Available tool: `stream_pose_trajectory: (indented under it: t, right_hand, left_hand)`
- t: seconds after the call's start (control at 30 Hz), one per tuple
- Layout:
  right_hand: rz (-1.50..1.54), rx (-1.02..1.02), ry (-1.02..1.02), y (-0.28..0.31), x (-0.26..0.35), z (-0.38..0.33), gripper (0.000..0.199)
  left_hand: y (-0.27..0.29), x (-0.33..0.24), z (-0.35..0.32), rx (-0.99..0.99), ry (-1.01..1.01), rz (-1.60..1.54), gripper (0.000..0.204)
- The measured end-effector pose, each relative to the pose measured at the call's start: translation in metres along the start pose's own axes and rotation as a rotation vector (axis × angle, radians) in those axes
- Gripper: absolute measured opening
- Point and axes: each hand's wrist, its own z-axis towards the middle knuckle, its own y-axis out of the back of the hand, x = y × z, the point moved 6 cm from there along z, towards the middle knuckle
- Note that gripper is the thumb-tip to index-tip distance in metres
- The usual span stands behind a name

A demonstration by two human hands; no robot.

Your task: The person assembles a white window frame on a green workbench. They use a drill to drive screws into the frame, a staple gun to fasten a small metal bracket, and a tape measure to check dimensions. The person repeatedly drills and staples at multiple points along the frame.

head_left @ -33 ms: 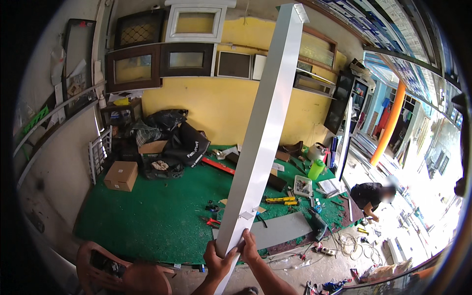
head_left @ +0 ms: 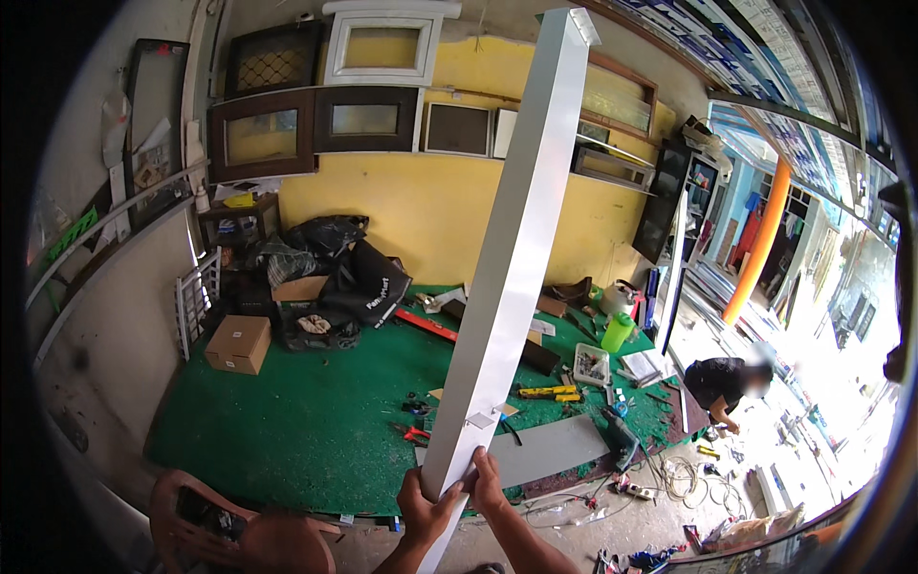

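Note:
A long white metal profile (head_left: 516,220), box-shaped, slants up from the lower middle to the top of the picture. Both of my hands grip it near its lower end. My left hand (head_left: 426,507) is wrapped round its left side, with the thumb on the front. My right hand (head_left: 486,483) closes on its right edge, thumb pointing up. Just above the hands, a small rectangular cutout with a raised tab (head_left: 480,419) shows in the profile's face. Its bottom end runs down between my forearms out of the picture.
Behind the profile stretches a green-covered work table (head_left: 277,411) with a cardboard box (head_left: 237,344), black bags (head_left: 359,282), a grey flat panel (head_left: 550,450) and a power drill (head_left: 620,435). A brown plastic chair (head_left: 277,545) stands at the near left. Another person (head_left: 717,387) crouches at right.
The background sits very slightly lower and to the right in the picture. My grip and the profile's position look the same.

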Motion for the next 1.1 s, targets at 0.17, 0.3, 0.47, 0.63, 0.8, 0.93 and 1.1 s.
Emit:
stream_pose_trajectory:
  t: [0.17, 0.3, 0.47, 0.63, 0.8, 0.93, 1.1]
  right_hand:
    - [-0.197, -0.093, 0.089, -0.025, 0.044, -0.001, 0.050]
    - [-0.280, 0.012, 0.214, -0.043, 0.092, 0.014, 0.044]
    - [-0.567, 0.164, 0.286, -0.005, 0.103, 0.022, 0.062]
    - [-0.724, 0.123, -0.067, 0.127, 0.029, -0.011, 0.060]
    - [-1.103, 0.064, -0.177, 0.239, -0.004, -0.069, 0.085]
    - [-1.404, 0.055, -0.150, 0.280, 0.006, -0.103, 0.130]
    - [-1.520, 0.199, -0.159, 0.291, 0.014, -0.120, 0.142]
  left_hand:
    - [-0.013, -0.009, 0.037, 0.042, 0.040, -0.118, 0.050]
    - [-0.028, -0.017, 0.068, 0.022, 0.076, -0.304, 0.046]
    - [-0.043, -0.029, 0.113, -0.044, 0.126, -0.377, 0.040]
    - [-0.048, -0.046, 0.154, -0.145, 0.062, -0.471, 0.035]
    - [-0.043, -0.041, 0.170, -0.297, 0.073, -0.489, 0.035]
    - [-0.044, -0.001, 0.151, -0.421, 0.152, -0.573, 0.037]
    - [-0.030, 0.077, 0.107, -0.652, 0.279, -0.656, 0.037]
